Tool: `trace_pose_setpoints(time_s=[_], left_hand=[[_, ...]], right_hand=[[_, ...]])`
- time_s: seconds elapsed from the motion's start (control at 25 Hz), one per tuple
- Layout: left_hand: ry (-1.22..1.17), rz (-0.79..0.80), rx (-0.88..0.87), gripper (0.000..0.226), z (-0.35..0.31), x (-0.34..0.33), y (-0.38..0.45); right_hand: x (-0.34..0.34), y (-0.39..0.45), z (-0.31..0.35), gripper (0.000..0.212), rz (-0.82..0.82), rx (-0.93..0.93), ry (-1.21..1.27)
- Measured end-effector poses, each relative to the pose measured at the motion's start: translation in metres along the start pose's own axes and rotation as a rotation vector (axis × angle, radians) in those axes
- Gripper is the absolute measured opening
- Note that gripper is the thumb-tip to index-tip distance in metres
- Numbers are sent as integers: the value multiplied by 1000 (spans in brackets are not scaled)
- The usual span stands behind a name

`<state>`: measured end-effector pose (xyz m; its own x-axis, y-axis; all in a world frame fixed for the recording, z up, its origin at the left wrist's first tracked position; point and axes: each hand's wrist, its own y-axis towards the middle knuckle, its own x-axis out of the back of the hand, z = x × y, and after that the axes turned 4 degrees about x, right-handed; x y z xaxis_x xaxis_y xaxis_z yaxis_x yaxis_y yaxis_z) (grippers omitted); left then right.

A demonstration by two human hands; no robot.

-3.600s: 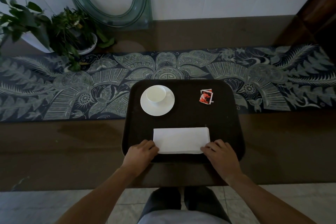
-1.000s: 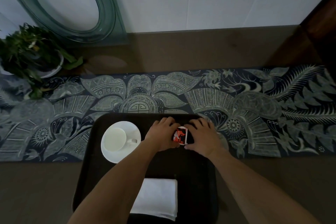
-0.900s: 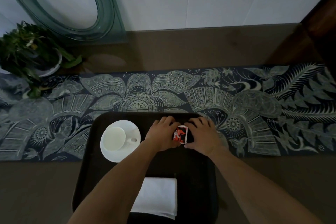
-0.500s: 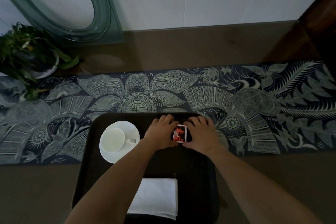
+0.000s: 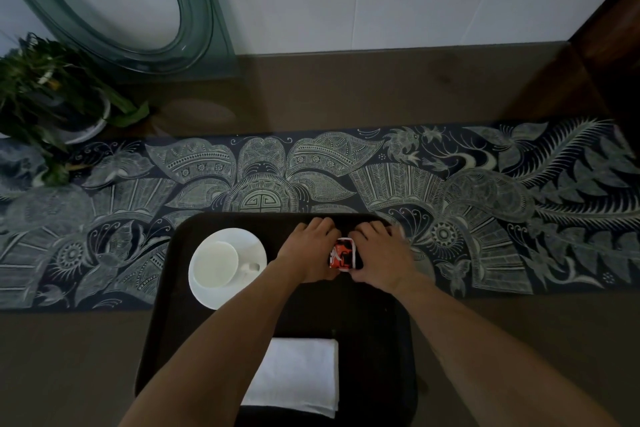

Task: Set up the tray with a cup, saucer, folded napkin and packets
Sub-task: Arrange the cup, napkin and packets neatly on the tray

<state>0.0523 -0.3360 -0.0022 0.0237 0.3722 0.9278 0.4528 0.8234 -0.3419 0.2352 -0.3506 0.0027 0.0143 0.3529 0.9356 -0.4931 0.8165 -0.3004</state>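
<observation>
step in hand: squaring the red packets (image 5: 342,253) into a neat stack at the far right of the tray (image 5: 166,305), as i judge it.
how to do it well: press lightly and evenly from both sides so the edges line up; keep the stack flat on the tray, parallel to its far rim, and lift both hands off straight so nothing skews.
left hand (image 5: 309,251): curled, fingers touching the packets' left edge.
right hand (image 5: 380,255): curled, fingers touching the right edge; the packets sit pinched between the two hands.
how many packets: cannot tell.
cup (image 5: 216,264): on the saucer (image 5: 249,291), far left of the tray, well apart from the hands.
napkin (image 5: 298,374): folded, at the near edge, partly under the left forearm.
</observation>
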Motion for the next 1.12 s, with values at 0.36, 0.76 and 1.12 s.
trace_pose_setpoints(time_s=[0.36, 0.76, 1.12], left_hand=[[7, -10, 39, 71, 18, -8, -31], [-9, -25, 54, 74, 17, -15, -46], [-30, -26, 69, 79, 17, -16, -50]], right_hand=[[-7, 3, 32, 68, -18, 32, 28], [-14, -9, 40, 72, -13, 8, 53], [-16, -12, 42, 73, -26, -10, 25]])
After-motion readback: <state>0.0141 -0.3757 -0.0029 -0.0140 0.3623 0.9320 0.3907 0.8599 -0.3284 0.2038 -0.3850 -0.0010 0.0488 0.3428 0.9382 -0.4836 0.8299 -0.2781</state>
